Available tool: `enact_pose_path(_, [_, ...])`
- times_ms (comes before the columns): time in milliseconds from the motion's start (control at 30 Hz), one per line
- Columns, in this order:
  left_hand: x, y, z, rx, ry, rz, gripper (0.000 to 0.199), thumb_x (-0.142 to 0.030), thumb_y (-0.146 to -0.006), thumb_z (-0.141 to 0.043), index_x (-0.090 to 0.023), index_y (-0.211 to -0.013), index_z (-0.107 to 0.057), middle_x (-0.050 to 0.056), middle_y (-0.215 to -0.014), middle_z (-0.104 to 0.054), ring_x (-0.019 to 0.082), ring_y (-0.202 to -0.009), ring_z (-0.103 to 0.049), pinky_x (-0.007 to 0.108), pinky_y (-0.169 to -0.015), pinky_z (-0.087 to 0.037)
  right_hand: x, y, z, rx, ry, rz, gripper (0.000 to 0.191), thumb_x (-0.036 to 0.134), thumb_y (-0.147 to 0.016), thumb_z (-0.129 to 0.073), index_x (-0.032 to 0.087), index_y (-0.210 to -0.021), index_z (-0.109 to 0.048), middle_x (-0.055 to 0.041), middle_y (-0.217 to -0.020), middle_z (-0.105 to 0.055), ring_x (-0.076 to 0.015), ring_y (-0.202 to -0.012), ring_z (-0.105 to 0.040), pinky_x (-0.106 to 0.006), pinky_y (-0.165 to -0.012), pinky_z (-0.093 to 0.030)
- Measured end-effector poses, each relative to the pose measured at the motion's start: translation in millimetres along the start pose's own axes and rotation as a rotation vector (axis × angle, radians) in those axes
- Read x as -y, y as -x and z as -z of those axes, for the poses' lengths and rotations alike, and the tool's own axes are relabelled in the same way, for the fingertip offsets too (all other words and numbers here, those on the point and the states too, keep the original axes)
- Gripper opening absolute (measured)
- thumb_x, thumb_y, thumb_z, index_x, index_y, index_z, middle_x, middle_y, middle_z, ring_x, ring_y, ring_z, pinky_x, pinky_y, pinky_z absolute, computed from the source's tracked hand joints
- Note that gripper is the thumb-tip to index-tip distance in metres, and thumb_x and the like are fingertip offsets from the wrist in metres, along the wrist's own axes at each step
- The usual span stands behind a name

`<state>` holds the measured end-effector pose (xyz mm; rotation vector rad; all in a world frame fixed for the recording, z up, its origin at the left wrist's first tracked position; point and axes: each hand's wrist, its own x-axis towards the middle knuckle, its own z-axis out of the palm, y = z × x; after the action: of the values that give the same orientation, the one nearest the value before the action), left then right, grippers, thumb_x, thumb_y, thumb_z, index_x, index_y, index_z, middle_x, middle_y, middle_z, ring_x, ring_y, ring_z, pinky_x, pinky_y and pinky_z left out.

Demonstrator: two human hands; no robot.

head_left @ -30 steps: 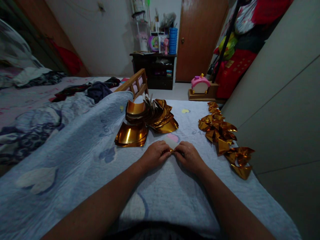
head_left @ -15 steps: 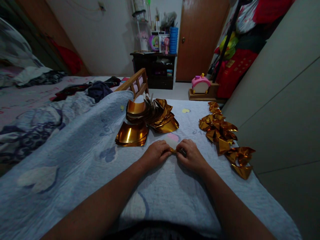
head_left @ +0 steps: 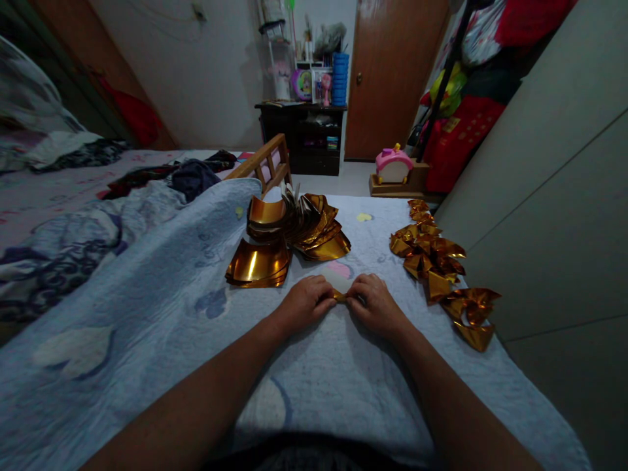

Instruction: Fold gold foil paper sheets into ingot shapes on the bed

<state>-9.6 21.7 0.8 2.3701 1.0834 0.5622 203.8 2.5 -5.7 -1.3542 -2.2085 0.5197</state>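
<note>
Worked edge: the small sheet with a gold face and a pale back (head_left: 336, 283) has its near edge gathered into a narrow gold band, while the part beyond lies pale and fairly flat; the edge looks turned over, so the shaping seems only partly done.
Sheet's place: low over the pale blue, heart-patterned bed cover (head_left: 216, 366), between the two hands, nearer the wearer than the loose sheets.
Left hand: the bare left hand (head_left: 305, 302) grasps the band's left end, thumb on the near side, fingers curled over from beyond.
Right hand: the bare right hand (head_left: 373, 306) pinches the other end between thumb and forefinger, the remaining fingers bent in.
Arms: both forearms reach forward and converge, knuckles up, fingertips close together with a short stretch of gold showing between them.
Loose sheets: a fanned pile of shiny gold, curved sheets (head_left: 259, 263) lies beyond and to the left of the hands, by the wooden bed rail (head_left: 262, 162).
Shaped pieces: a row of crumpled-looking, folded gold foil pieces (head_left: 438, 261) runs along the right side, apart from the right hand; their exact folds are hard to tell.
</note>
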Motion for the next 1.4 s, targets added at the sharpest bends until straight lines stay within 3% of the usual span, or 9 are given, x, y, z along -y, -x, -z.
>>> enact_pose_path(333, [-0.7, 0.8, 1.9, 0.002, 0.009, -0.001, 0.009, -0.021, -0.089, -0.062, -0.017, -0.084, -0.069, 0.004, -0.084, -0.063, 0.019, -0.085, -0.059, 0.030, -0.076, -0.043, -0.2, 0.7, -0.6, 0.002, 0.013, -0.003, 0.012, 0.013, -0.087, -0.063, 0.020, -0.091, -0.071, -0.0057, -0.096, -0.064, -0.0221, -0.095, -0.052, -0.036, -0.084, -0.033])
enact_pose_path(667, [0.0, 0.5, 1.8, 0.020, 0.039, -0.008, 0.007, -0.020, -0.087, -0.065, -0.019, -0.089, -0.072, 0.004, -0.087, -0.065, 0.020, -0.089, -0.060, 0.030, -0.079, -0.044, 1.8, 2.0, 0.9, 0.001, -0.010, 0.002, 0.010, 0.010, -0.084, -0.065, 0.020, -0.085, -0.067, -0.0044, -0.092, -0.064, -0.0211, -0.093, -0.052, -0.034, -0.082, -0.033])
enact_pose_path(1033, [-0.4, 0.6, -1.3, 0.030, 0.040, -0.038, 0.011, -0.015, -0.088, -0.064, -0.018, -0.091, -0.073, 0.005, -0.089, -0.069, 0.020, -0.091, -0.063, 0.031, -0.082, -0.046, 3.9, 2.3, 3.3, 0.075, 0.027, -0.039, 0.011, 0.011, -0.085, -0.067, 0.020, -0.087, -0.073, -0.0049, -0.094, -0.066, -0.0216, -0.094, -0.053, -0.036, -0.083, -0.031])
enact_pose_path(1400, [-7.8, -1.2, -2.3, 0.013, 0.056, 0.040, 0.012, -0.020, -0.091, -0.061, -0.016, -0.086, -0.072, 0.005, -0.083, -0.066, 0.019, -0.083, -0.060, 0.030, -0.076, -0.045, 3.7, 0.2, -1.9, 0.054, 0.081, -0.076, 0.009, 0.018, -0.091, -0.065, 0.019, -0.085, -0.073, -0.0059, -0.091, -0.065, -0.0216, -0.092, -0.052, -0.035, -0.080, -0.030])
